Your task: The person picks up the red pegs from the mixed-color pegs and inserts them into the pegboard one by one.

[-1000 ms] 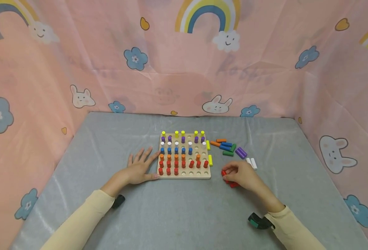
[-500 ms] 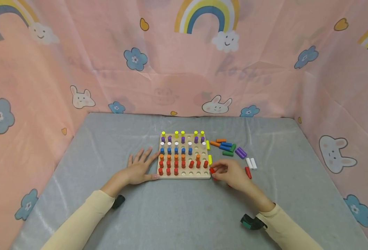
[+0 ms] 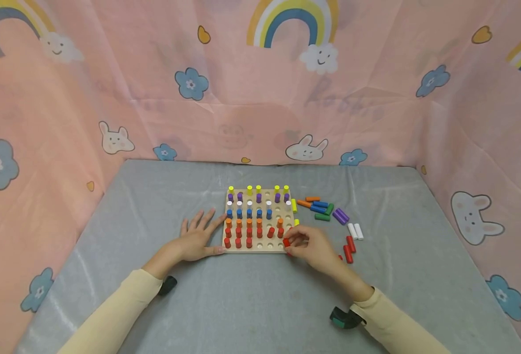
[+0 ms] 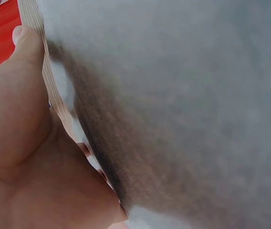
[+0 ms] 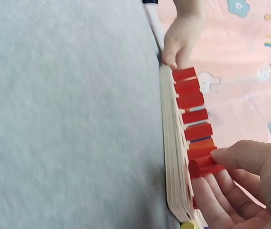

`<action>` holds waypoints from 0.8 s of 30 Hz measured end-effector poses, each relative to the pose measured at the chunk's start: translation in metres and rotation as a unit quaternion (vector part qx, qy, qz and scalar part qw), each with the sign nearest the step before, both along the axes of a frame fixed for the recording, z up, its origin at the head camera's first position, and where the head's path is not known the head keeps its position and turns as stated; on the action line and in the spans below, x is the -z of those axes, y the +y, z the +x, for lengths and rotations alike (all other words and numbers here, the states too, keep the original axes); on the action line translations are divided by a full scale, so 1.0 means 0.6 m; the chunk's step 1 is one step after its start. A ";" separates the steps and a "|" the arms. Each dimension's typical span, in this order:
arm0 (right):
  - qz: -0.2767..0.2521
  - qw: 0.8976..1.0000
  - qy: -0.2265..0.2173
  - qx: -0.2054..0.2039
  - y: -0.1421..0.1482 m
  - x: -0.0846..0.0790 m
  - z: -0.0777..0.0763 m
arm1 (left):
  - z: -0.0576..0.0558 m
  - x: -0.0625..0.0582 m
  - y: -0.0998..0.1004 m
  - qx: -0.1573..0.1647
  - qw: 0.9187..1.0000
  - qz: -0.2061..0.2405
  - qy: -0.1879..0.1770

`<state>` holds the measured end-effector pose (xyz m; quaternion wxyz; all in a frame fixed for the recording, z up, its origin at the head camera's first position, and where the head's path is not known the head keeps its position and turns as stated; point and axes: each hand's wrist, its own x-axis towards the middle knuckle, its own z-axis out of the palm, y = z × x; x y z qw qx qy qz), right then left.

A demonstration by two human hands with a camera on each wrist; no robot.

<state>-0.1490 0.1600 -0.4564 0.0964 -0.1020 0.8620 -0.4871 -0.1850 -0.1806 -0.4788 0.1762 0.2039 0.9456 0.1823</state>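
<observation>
A wooden pegboard (image 3: pixel 255 252) lies on the grey cloth, with rows of yellow, purple, white, blue, orange and red pegs upright in its holes. My right hand (image 3: pixel 315 250) pinches a red peg (image 5: pixel 202 167) between thumb and fingers over the board's near right corner. In the right wrist view that peg is tilted; whether its end is in a hole I cannot tell. Fingers spread, my left hand (image 3: pixel 196 242) rests at the board's left edge. Its thumb (image 4: pixel 29 45) touches the near left corner in the left wrist view. The right hand hides part of the red rows.
Right of the board lie loose red pegs (image 3: pixel 348 254), white pegs (image 3: pixel 355 231), purple pegs (image 3: pixel 341 216), green pegs (image 3: pixel 322 217), blue pegs (image 3: pixel 319 209) and orange pegs (image 3: pixel 312 199). Yellow pegs (image 3: pixel 294 205) lie along its right edge. A pink printed curtain (image 3: pixel 251 113) surrounds the table.
My right hand has carried a red peg leftward from the loose red pegs to the board's near right corner, uncovering red pegs on the cloth. The left hand has stayed put.
</observation>
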 end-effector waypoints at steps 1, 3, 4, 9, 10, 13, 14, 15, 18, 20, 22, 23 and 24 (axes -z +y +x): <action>-0.007 1.000 -0.001 0.004 -0.003 0.001 0.001 | 0.000 0.000 0.000 0.000 1.000 0.000 0.000; -0.019 1.000 -0.001 0.009 -0.009 0.001 0.003 | 0.001 0.000 0.000 0.000 1.000 0.001 -0.001; -0.023 1.000 0.001 0.010 -0.012 0.002 0.004 | 0.001 0.000 0.000 0.000 1.000 0.002 -0.001; -0.036 0.999 0.016 0.019 -0.025 0.006 0.006 | 0.000 0.000 -0.001 0.000 1.000 0.006 -0.001; -0.038 0.999 0.020 0.019 -0.027 0.007 0.006 | 0.000 0.000 -0.001 0.000 1.000 0.006 -0.001; -0.048 0.998 0.028 0.020 -0.035 0.008 0.007 | -0.001 0.000 -0.001 0.002 1.000 0.006 0.001; -0.053 0.998 0.029 0.022 -0.037 0.008 0.008 | 0.000 -0.003 0.000 0.002 1.000 0.004 0.000; -0.057 0.998 0.029 0.026 -0.040 0.008 0.008 | 0.000 -0.007 0.001 0.001 1.000 0.000 -0.001; -0.065 0.997 0.039 0.028 -0.048 0.009 0.011 | 0.003 -0.015 0.004 0.002 1.000 -0.009 -0.006; -0.069 0.996 0.046 0.028 -0.054 0.010 0.013 | 0.005 -0.021 0.006 0.001 1.000 -0.014 -0.008; -0.069 0.996 0.055 0.027 -0.059 0.011 0.015 | 0.004 -0.019 0.006 0.003 1.000 -0.009 -0.007; -0.071 0.995 0.058 0.028 -0.062 0.012 0.015 | 0.004 -0.017 0.005 0.004 1.000 -0.007 -0.007; -0.072 0.995 0.059 0.029 -0.065 0.013 0.016 | 0.004 -0.017 0.005 0.004 1.000 -0.006 -0.007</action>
